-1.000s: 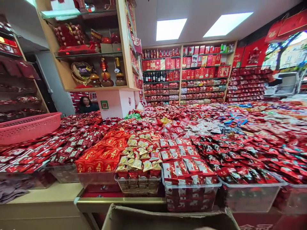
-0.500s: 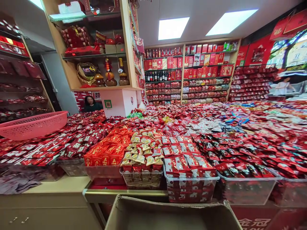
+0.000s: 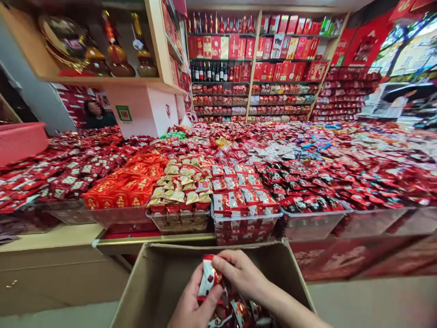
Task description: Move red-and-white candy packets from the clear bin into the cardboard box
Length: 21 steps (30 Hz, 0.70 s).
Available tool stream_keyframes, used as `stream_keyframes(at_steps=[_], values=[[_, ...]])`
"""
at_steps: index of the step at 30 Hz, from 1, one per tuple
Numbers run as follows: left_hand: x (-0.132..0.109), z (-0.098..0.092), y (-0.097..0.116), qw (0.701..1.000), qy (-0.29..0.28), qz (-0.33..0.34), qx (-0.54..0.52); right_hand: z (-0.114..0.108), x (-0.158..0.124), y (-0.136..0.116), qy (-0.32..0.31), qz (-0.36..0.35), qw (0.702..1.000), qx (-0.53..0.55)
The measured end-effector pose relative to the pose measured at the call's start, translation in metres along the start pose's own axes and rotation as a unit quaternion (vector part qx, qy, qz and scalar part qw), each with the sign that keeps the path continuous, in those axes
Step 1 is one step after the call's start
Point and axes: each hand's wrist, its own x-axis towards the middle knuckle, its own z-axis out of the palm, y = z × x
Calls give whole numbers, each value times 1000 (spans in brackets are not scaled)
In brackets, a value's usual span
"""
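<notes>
Over the opening of a cardboard box (image 3: 150, 278), my left hand (image 3: 196, 300) and my right hand (image 3: 241, 273) hold a small red-and-white candy packet (image 3: 206, 279) between them. The left fingers and thumb wrap its lower side; the right thumb and fingers pinch its upper right edge. Beneath my hands, more shiny red-and-white packets (image 3: 239, 312) lie in the box. Just beyond the box stands a clear bin (image 3: 247, 223) heaped with similar-looking packets. To its left is a bin of cream-and-red packets (image 3: 184, 182).
Orange-red packets (image 3: 126, 182) and dark red packets (image 3: 314, 182) fill neighbouring bins along the counter. A pink basket (image 3: 22, 143) sits at the far left. A display cabinet (image 3: 102, 82) overhangs the left side. Another person (image 3: 97, 116) is behind the counter.
My hands have come into view over the box, holding a packet; packets now show inside it. The view has tilted down and shifted right.
</notes>
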Motion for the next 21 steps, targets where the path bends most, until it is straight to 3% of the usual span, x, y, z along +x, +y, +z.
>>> stream_keyframes(at_steps=[2, 6, 12, 14, 17, 19, 21], values=[[2, 11, 14, 998, -10, -4, -61, -7, 0, -15, 42, -9, 999, 20], [0, 26, 38, 997, -28, -2, -75, -19, 3, -27, 117, -62, 991, -15], [1, 28, 40, 987, -63, -1, -149, -24, 2, -27, 195, -107, 975, -18], [2, 25, 40, 964, -119, -55, -233, -26, 2, -25, 228, -143, 963, -2], [2, 22, 43, 895, -224, -175, -345, -27, 1, -23, 231, -206, 951, 4], [3, 22, 44, 881, -202, -199, -379, -27, 0, -21, 220, -220, 950, 12], [4, 23, 46, 898, -120, -164, -390, -26, -2, -19, 199, -197, 958, 65]])
